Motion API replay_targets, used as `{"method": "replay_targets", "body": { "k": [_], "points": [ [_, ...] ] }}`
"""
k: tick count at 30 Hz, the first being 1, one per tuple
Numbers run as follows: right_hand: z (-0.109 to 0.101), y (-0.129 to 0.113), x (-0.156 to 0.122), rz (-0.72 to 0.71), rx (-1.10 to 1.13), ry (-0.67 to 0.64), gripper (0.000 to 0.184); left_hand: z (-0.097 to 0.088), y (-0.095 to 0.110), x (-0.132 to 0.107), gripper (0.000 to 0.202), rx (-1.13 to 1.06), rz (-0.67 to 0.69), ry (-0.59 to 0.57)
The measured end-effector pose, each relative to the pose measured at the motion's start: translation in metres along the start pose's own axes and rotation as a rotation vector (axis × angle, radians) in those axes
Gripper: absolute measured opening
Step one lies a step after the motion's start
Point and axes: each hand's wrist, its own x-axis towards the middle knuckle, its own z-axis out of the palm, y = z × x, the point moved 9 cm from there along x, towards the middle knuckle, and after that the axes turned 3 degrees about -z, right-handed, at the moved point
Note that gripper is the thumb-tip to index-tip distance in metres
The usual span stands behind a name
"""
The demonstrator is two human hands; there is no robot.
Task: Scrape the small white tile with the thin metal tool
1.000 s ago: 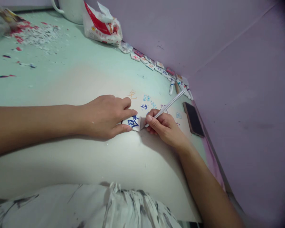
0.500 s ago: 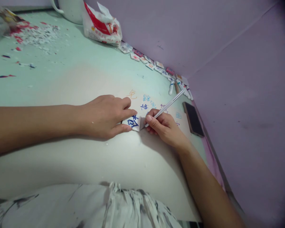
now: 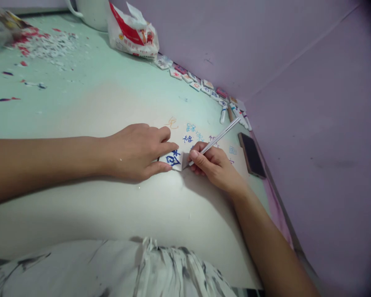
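The left hand (image 3: 144,152) lies palm down beside the white block (image 3: 172,161), at its left end. The thumb and forefinger are spread a little and hold the block on its two sides, while the other fingers are bent. The right hand (image 3: 212,162) is at the right end of the block, closed in a writing grip around a slim silver pen-shaped tool (image 3: 221,137). The tool's lower tip is close to the block; whether it touches, I cannot tell.

On the block's upper face is a bold blue character, partly covered by the forefinger, so I do not read it surely. Just beyond the block, the tabletop (image 3: 111,214) carries handwriting: an orange character (image 3: 172,123), a light-blue one (image 3: 191,128) looking like 路, and, to the right, a light-blue sign (image 3: 232,150) like 回. Far beyond the block, to the left, stands a red and white plastic package (image 3: 134,35); its print is too small for reading.

On the near side of the block, a wide stretch of tabletop reaches to the person's clothing (image 3: 111,266). To the right the room is narrower: the phone (image 3: 252,155) lies there near the table edge, before the purple wall (image 3: 321,144).
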Motion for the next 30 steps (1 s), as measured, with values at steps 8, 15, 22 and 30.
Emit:
{"method": "replay_targets", "body": {
  "k": [8, 15, 22, 30],
  "points": [
    [0.0002, 0.0014, -0.0004, 0.009, -0.004, -0.002, 0.053, -0.0005, 0.0016, 0.0004, 0.048, 0.024, 0.010, -0.004],
    [0.0003, 0.0014, -0.0003, 0.016, -0.014, -0.006, 0.055, -0.0022, 0.0023, 0.0000, 0.048, 0.015, 0.018, 0.004],
    [0.0004, 0.0026, -0.0007, 0.023, -0.004, -0.011, 0.054, -0.0018, 0.0019, 0.0000, 0.047, 0.015, 0.011, -0.013],
    [0.0005, 0.0017, -0.0004, 0.022, -0.013, -0.010, 0.056, -0.0018, 0.0021, 0.0004, 0.047, 0.028, 0.001, -0.024]
  ]
}}
